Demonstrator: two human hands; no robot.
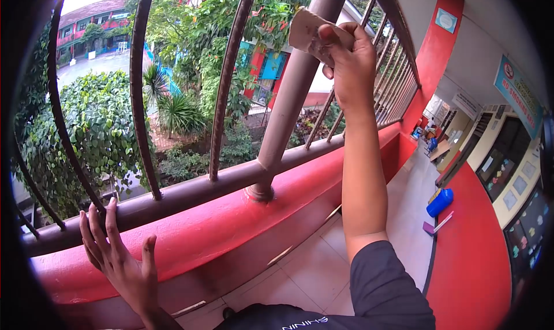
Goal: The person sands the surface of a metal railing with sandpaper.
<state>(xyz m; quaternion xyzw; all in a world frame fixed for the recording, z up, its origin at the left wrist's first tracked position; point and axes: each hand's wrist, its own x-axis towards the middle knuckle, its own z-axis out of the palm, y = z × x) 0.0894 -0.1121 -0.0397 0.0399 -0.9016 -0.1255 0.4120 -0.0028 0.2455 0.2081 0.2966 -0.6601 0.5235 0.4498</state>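
Observation:
My right hand (353, 64) is raised high and pinches a worn, tan, bent sheet that looks like sandpaper (303, 32). Its thumb presses on the near face. The sheet overlaps the upper part of a thick brown metal post (291, 102), which leans in this view. Low on the left, my left hand (120, 255) has its fingers spread, with the fingertips right at the brown bottom rail (236, 177) near the foot of a bar. Nothing shows in that hand.
Thin dark vertical bars (140, 87) line the railing, above a red ledge (202, 237). Plants (86, 122) grow beyond it. To the right, the tiled corridor (398, 209) holds a blue bin (440, 203) and a purple dustpan (429, 228) by a red wall.

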